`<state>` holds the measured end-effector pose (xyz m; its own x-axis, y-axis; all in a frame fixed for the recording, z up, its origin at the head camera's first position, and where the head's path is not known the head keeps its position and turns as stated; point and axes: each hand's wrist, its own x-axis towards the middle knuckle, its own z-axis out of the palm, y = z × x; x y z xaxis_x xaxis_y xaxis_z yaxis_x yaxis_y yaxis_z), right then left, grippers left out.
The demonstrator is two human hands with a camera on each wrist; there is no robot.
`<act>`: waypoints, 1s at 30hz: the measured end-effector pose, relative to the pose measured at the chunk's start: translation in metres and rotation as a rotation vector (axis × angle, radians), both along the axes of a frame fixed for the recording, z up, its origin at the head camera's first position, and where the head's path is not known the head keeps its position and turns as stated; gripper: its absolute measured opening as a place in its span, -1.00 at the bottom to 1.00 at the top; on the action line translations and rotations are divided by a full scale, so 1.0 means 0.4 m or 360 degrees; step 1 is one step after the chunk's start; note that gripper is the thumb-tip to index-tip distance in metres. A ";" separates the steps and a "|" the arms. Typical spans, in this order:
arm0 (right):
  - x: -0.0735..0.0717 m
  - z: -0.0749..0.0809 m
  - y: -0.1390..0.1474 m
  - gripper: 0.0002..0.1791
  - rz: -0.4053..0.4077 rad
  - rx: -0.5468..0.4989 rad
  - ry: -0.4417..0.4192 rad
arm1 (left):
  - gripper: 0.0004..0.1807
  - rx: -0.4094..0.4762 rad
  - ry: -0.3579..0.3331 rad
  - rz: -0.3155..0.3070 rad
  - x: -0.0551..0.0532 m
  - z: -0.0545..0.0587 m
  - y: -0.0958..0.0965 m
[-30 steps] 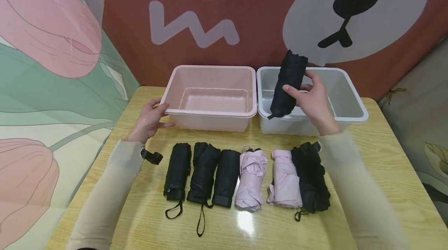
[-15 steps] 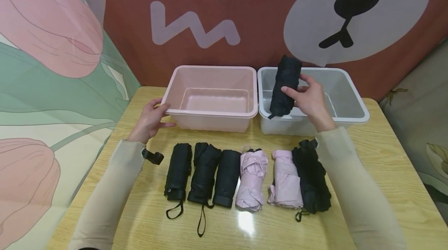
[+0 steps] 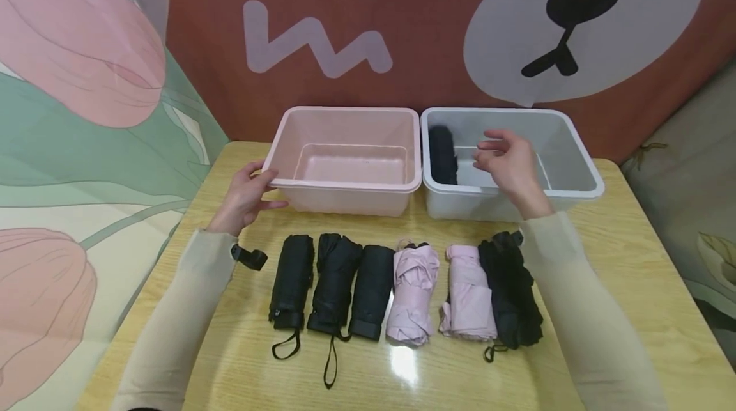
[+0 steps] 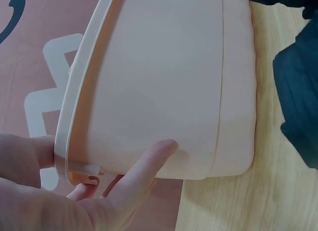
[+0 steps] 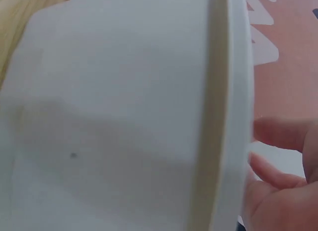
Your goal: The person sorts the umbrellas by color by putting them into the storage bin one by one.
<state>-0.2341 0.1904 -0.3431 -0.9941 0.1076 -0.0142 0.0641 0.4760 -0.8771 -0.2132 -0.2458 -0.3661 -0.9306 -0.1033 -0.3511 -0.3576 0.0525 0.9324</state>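
Note:
At the left front corner of the pink plastic bin (image 3: 345,200), my left hand (image 3: 244,199) grips the rim. In the left wrist view its thumb (image 4: 149,166) lies along the bin's outer wall. My right hand (image 3: 510,167) hovers over the grey plastic bin (image 3: 512,116) with loosely bent fingers and nothing in them. A black folded umbrella (image 3: 442,155) lies inside that bin along its left wall. In the right wrist view, the bin's front wall (image 5: 114,116) fills most of the picture and hides part of the fingers.
In front of the bins lies a row of folded umbrellas: black ones at left (image 3: 291,280), two pink ones (image 3: 413,296) (image 3: 471,296), and a black one (image 3: 512,296) near the right sleeve. A wall with a bear print (image 3: 425,27) stands right behind the bins.
The right hand has let go of the black umbrella, which has dropped into the left side of the grey bin. The left hand stays on the pink bin.

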 end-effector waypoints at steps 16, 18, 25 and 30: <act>0.166 0.056 0.108 -0.49 -0.0094 0.0364 0.0366 | -0.34 -0.0013 -0.0009 0.0005 0.008 0.003 -0.008; 0.189 0.056 0.126 -0.47 -0.0079 0.0404 0.0373 | -0.34 -0.0020 -0.0008 0.0002 0.007 0.003 -0.008; 0.262 0.008 0.194 -0.38 0.0094 0.0600 0.0236 | -0.34 -0.0003 -0.0018 0.0000 0.007 0.003 -0.007; 0.304 -0.087 0.220 -0.29 0.0246 0.0673 0.0055 | -0.34 0.0009 -0.0011 -0.0001 0.004 -0.001 -0.006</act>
<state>-0.1125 0.2783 -0.3777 -0.9981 -0.0530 0.0323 -0.0617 0.7947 -0.6039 -0.2117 -0.2483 -0.3666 -0.9283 -0.1007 -0.3579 -0.3638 0.0478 0.9302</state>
